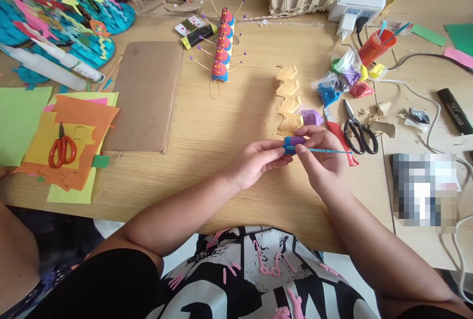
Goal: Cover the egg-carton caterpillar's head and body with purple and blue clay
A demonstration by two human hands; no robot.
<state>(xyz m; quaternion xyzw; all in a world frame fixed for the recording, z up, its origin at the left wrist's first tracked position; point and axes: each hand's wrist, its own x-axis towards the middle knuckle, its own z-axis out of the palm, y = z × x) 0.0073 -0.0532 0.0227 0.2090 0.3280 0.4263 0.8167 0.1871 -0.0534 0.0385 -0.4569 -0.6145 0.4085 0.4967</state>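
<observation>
My left hand (254, 162) pinches a small cup (290, 144) covered in blue and purple clay, at the near end of a yellow egg-carton strip (290, 104). Whether the cup is joined to the strip is hard to see. In the fingers of my right hand (325, 154) is a thin blue modelling tool (323, 150), its tip against the clay. Some of my right fingers also reach the cup's far side. A bag of purple clay (311, 117) lies just beyond. Further left stands a finished-looking caterpillar (221, 45) with red and blue segments and purple-tipped sticks.
Black-handled scissors (359, 129) and a red-handled knife (342, 141) lie right of my hand. Behind are bagged clays (328, 93), an orange cup (377, 48) and a power strip (356, 7) with cables. Left are cardboard (146, 94), coloured paper and red scissors (62, 149).
</observation>
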